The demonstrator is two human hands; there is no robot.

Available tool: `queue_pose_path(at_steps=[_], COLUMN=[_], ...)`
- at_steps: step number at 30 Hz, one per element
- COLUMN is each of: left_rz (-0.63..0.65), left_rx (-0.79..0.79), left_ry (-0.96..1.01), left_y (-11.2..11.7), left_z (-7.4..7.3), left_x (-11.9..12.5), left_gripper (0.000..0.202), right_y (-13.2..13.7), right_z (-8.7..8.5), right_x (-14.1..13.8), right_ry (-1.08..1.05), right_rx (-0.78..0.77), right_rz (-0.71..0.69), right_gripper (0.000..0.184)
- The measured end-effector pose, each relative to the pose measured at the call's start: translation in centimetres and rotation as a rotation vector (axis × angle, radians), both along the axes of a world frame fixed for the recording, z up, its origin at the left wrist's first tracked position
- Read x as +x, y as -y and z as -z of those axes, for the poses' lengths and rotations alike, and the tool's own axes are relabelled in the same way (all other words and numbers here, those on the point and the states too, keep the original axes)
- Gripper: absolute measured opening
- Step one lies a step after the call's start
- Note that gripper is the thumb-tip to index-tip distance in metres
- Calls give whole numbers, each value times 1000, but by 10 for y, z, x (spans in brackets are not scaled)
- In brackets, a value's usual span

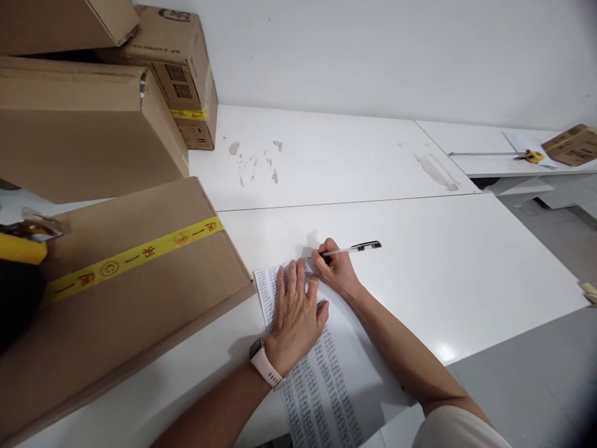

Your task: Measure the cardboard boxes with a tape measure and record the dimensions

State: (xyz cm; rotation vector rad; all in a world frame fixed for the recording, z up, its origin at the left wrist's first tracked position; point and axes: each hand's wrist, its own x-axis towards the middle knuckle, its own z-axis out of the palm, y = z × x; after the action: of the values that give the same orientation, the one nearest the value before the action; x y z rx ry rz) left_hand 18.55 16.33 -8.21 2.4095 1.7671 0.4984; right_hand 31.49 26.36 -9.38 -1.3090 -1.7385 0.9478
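A sheet of paper [338, 361] covered with columns of small dark marks lies on the white table. My left hand [298, 311] rests flat on its upper part, fingers stretched out, with a pale watch band on the wrist. Closed round a pen [359, 247] with a clear barrel and black ends is my right hand [336, 267], at the sheet's top edge beside the left fingertips. The pen's tip is hidden by the fingers, so I cannot tell whether it touches the paper.
A flat cardboard box [153, 292] with yellow printed tape lies left of the paper. More cardboard boxes [84, 124] are stacked behind it. A yellow tape measure [533, 156], its blade drawn out, and a small carton [573, 146] sit at the far right. A wall [373, 56] stands behind.
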Motion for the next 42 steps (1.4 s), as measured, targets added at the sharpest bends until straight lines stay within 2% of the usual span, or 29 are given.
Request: queue_pose_path(at_steps=[8, 42], left_rz=[2, 3], left_rx=[-15, -33], left_ry=[-1, 5], left_y=[0, 0], left_z=[-1, -3], left_x=[0, 0], left_gripper=[49, 48], right_y=[0, 0], right_z=[-6, -7], right_x=[-2, -1], right_ry=[-38, -19], right_rx=[-14, -22], right_rz=[58, 56], right_gripper=[23, 23])
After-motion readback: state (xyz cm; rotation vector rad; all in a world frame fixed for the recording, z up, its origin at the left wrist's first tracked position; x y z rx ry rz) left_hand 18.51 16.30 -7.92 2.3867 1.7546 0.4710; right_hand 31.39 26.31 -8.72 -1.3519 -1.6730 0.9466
